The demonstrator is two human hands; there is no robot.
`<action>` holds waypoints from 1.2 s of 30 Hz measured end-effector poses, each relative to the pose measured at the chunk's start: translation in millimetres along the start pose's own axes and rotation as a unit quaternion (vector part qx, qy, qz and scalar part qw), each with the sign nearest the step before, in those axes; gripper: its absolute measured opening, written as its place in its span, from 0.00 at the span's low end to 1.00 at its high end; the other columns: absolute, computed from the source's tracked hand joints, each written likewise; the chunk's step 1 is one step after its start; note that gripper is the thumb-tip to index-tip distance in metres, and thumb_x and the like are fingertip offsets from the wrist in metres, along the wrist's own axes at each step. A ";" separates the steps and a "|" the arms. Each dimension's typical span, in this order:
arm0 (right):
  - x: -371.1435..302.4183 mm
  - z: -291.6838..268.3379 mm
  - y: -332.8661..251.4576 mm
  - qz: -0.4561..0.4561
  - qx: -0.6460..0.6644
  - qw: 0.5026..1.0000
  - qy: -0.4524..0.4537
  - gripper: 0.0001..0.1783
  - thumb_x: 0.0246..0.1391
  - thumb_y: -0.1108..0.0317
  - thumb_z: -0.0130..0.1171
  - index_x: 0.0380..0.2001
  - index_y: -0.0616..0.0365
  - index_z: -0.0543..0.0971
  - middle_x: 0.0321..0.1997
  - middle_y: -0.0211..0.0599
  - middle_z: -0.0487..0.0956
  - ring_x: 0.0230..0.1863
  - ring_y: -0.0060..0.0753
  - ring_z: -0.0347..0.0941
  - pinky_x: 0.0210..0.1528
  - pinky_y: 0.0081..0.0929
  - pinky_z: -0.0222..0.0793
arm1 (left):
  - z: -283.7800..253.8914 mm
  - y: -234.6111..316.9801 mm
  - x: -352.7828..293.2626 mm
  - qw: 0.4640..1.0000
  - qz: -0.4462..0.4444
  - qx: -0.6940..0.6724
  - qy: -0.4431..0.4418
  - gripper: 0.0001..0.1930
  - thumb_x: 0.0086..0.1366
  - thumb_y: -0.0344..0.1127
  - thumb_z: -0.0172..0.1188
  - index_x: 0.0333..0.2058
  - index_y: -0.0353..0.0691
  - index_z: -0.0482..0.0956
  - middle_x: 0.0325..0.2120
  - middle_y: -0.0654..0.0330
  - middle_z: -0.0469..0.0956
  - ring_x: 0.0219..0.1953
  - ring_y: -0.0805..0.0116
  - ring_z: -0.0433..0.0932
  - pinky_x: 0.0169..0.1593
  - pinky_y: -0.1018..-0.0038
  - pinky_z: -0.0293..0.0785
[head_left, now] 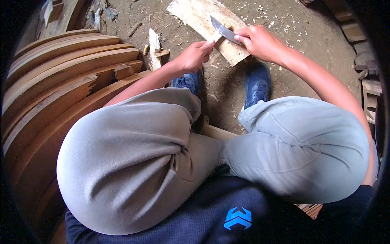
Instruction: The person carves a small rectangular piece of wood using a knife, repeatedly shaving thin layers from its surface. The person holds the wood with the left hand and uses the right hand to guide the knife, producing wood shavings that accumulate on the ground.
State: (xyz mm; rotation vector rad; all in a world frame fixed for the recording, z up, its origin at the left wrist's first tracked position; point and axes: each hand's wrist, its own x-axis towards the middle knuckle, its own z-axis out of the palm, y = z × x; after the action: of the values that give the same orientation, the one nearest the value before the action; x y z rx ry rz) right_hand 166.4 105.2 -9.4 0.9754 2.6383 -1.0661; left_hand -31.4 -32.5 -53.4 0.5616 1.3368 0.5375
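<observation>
My right hand (260, 41) is closed round the handle end of a knife (222, 30), whose dark blade points away and to the left. Between the fingers of my left hand (196, 56) is a small pale piece of wood (217, 37), its far end at or under the blade's edge; whether they touch I cannot tell. Both hands are over the near part of a pale wooden board (195, 12) lying on the ground beyond my feet. The knife's handle is mostly hidden in my right hand.
Curved wooden planks (73, 57) are stacked on the left. A split wood piece (154, 46) lies beside my left arm. Pale shavings (290, 26) dot the dirt floor (321, 53). More wood pieces (371, 87) line the right edge. My blue shoes (257, 83) stand near the board.
</observation>
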 end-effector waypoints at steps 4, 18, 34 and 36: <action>0.6 -2.0 -3.1 -0.006 -0.007 1.000 -0.001 0.14 0.62 0.64 0.53 0.43 0.60 0.81 0.33 0.54 0.81 0.34 0.51 0.78 0.39 0.40 0.71 | 7.4 6.4 -3.8 1.000 0.017 -0.019 0.014 0.22 0.72 0.58 0.46 0.28 0.48 0.65 0.15 0.74 0.56 0.13 0.82 0.49 0.14 0.78 0.45; -0.5 -35.4 27.5 -0.003 0.080 0.994 0.072 0.16 0.64 0.61 0.52 0.45 0.61 0.78 0.22 0.30 0.74 0.26 0.19 0.68 0.30 0.25 0.64 | -12.7 18.9 -10.1 0.995 -0.018 -0.087 -0.053 0.18 0.74 0.54 0.39 0.36 0.47 0.67 0.18 0.73 0.54 0.16 0.81 0.51 0.18 0.79 0.46; -26.4 -58.8 -59.1 0.056 -0.080 0.994 -0.039 0.19 0.63 0.67 0.52 0.56 0.53 0.76 0.40 0.62 0.78 0.44 0.60 0.77 0.45 0.47 0.72 | 18.4 35.3 -32.1 0.993 0.030 -0.111 0.010 0.16 0.70 0.42 0.35 0.43 0.37 0.65 0.15 0.58 0.70 0.06 0.68 0.66 0.11 0.70 0.63; -29.8 -46.1 -58.0 0.036 -0.077 0.995 -0.047 0.20 0.63 0.67 0.50 0.59 0.51 0.74 0.38 0.61 0.78 0.42 0.60 0.77 0.44 0.47 0.72 | 23.2 36.2 -34.8 0.992 0.023 -0.122 0.015 0.16 0.69 0.41 0.35 0.44 0.37 0.65 0.15 0.59 0.69 0.06 0.67 0.65 0.11 0.70 0.63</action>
State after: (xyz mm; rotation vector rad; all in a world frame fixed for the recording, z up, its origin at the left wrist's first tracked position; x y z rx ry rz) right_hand 159.2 88.9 68.5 0.9551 2.5454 -0.8565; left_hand -15.3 -29.6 -0.6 0.3844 1.2657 0.7382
